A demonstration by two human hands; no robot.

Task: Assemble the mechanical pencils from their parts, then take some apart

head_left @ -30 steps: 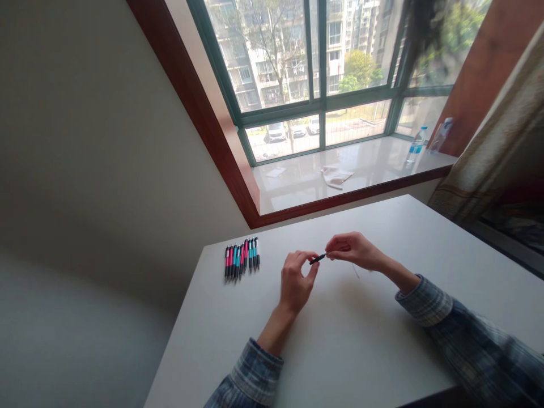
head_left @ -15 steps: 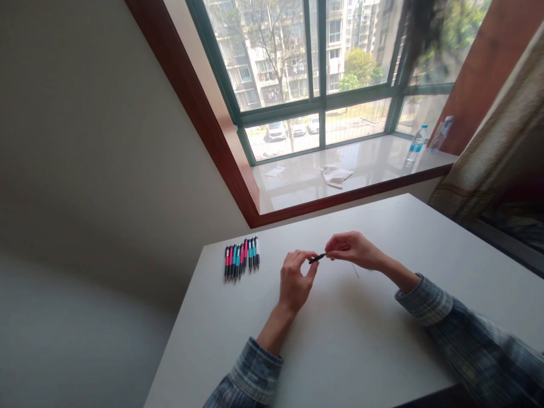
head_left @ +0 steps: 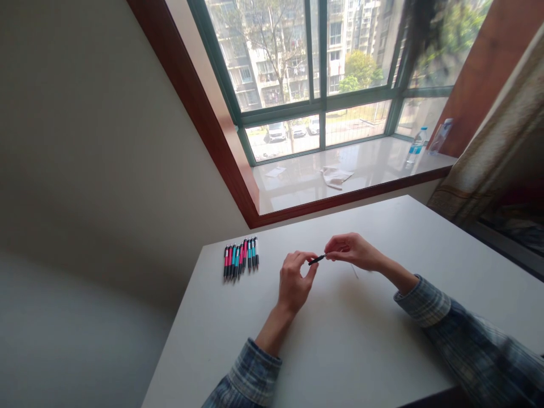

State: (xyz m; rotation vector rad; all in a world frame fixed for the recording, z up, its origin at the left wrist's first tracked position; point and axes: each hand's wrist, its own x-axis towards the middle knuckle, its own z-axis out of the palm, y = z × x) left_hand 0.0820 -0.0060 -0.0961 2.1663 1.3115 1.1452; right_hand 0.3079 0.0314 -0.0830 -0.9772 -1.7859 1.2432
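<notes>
Between left hand (head_left: 294,283) and, at 2 o'clock, right hand (head_left: 355,251), slim black part (head_left: 316,260) is pinched by fingertips, likely for steadiness.

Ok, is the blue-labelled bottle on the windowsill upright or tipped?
Upright: the bottle stands base down on the windowsill, its blue cap on top.

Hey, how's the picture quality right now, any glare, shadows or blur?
Head view: the window is washed out by daylight, the sill carries glare, the wall falls dim, and a dark blurred smudge covers the upper right panes.
</notes>
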